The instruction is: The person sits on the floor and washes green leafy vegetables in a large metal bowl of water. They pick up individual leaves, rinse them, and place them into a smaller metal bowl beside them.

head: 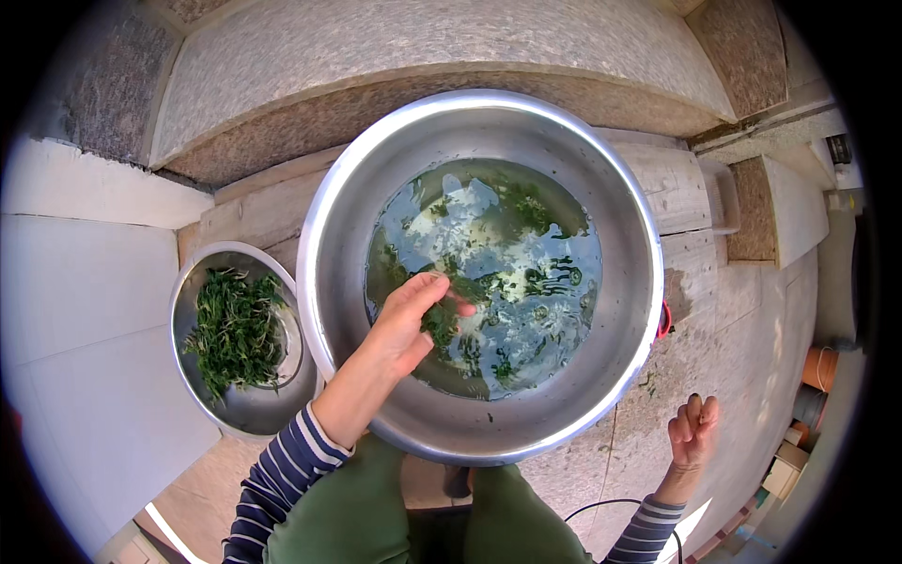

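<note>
A large stainless steel basin (627, 233) stands in front of my knees, partly filled with water (521, 331) that mirrors the sky. Loose leafy greens (528, 208) float and lie under the surface. Over the basin's left half, my left hand (405, 324) dips its fingertips to the water with a small clump of greens (441, 324) between thumb and fingers. Off to the right, outside the basin, my right hand (693, 431) is raised with fingers curled; a dark speck shows at its fingertips, too small to identify. To the left, a smaller metal bowl (243, 419) holds a heap of wet greens (236, 328).
Behind the basin rises a stone step (451, 42). A white wall (99, 282) bounds the left side. Plant scraps and a wet patch mark the paved floor (655, 366). A black cable (606, 502) runs near my right arm. Flowerpots (819, 368) stand far right.
</note>
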A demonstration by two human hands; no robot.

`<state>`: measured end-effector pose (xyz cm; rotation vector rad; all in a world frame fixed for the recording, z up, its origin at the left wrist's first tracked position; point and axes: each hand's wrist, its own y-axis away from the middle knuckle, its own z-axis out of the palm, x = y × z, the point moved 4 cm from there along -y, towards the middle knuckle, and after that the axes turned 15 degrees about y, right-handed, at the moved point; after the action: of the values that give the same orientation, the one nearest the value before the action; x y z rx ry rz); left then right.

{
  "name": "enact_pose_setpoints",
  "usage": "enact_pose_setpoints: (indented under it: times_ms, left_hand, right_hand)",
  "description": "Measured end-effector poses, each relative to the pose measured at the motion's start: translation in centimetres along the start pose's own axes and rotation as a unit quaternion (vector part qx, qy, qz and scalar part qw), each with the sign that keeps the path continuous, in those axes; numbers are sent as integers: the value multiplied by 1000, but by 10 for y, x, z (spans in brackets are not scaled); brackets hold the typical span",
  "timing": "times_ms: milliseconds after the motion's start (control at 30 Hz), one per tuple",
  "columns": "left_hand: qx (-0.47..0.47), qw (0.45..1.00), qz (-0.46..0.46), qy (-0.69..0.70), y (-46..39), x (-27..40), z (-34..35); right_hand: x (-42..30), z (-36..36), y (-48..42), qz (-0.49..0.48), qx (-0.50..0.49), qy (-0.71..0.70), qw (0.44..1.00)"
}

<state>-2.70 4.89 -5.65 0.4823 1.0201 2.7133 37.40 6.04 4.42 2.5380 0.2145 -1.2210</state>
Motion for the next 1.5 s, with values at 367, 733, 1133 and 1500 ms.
enact_pose_setpoints:
  times_ms: [367,733,1133,1500]
  left_hand:
    - [-24,999,-15,-15,-7,-7,-7]
    - [9,1000,-1,-11,-4,-6,0]
    - [73,997,24,22,-2,-1,-8]
    - [-22,998,-13,-51,1,-6,5]
  right_hand:
    - [-127,114,-72,-189,113,169,961]
    - [-116,201,-125,-159,-18,87,983]
    - [-78,176,-142,-163,3,459,873]
    - [-128,194,-154,-79,-134,-47,987]
